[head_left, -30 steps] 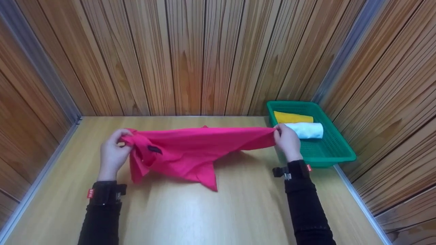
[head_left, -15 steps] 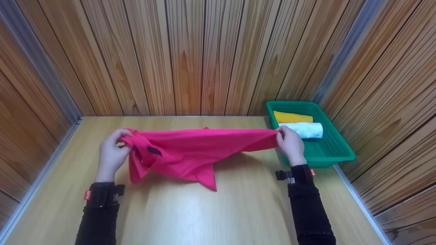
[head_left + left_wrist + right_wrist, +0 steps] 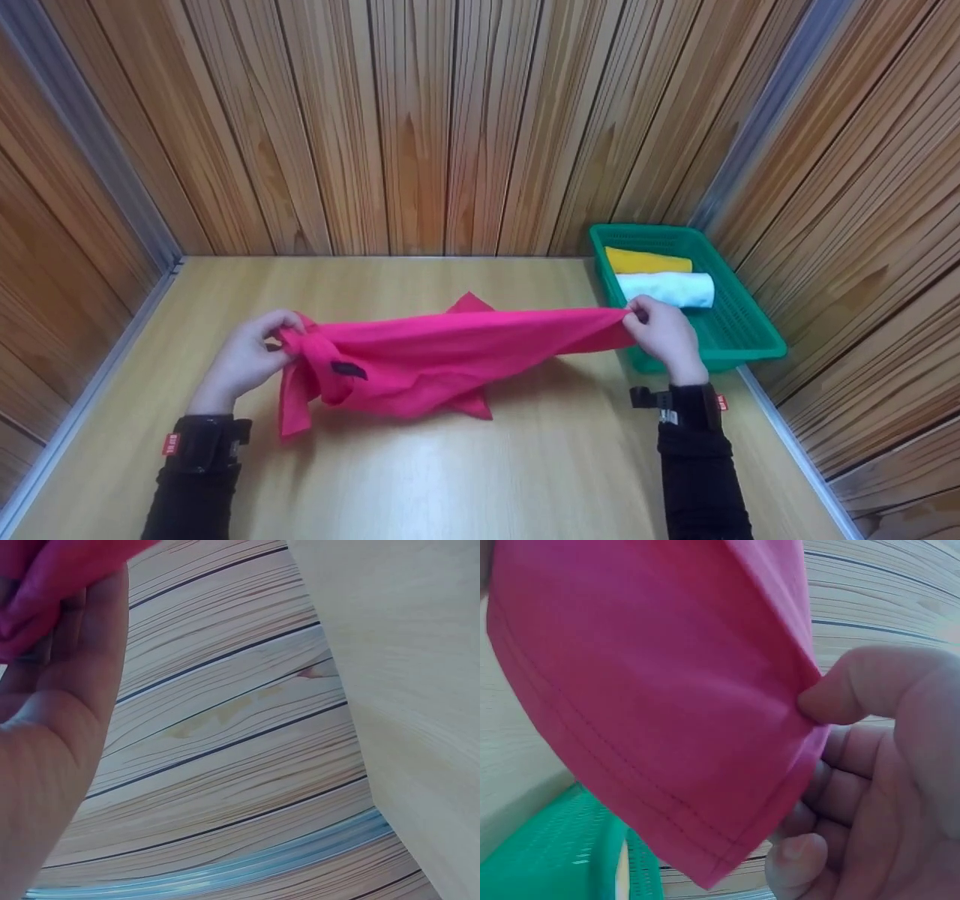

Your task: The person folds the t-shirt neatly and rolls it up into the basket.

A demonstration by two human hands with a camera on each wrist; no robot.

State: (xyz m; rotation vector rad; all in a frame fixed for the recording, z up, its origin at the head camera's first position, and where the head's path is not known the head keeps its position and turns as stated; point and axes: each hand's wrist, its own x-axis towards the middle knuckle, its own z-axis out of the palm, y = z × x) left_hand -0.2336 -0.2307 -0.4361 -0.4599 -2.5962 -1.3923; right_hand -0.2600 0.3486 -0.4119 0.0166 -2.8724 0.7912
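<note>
A bright pink T-shirt is stretched sideways between my two hands over the table. My left hand pinches it at the left end, near the bunched collar with a dark label. At the far end my right hand pinches a corner of the fabric between thumb and fingers. Double stitching runs along the hem in the right wrist view. The left wrist view shows my fingers under a fold of pink fabric. Loose parts of the shirt hang down at the left and middle.
A green plastic basket stands at the back right, close by my right hand. In it lie a yellow rolled cloth and a white rolled cloth. Wood-panelled walls enclose the light wooden table at the back and sides.
Both hands have come nearer the person and a little farther apart, carrying the T-shirt with them. A pink corner now shows more behind its upper edge. Basket and rolled cloths stay put.
</note>
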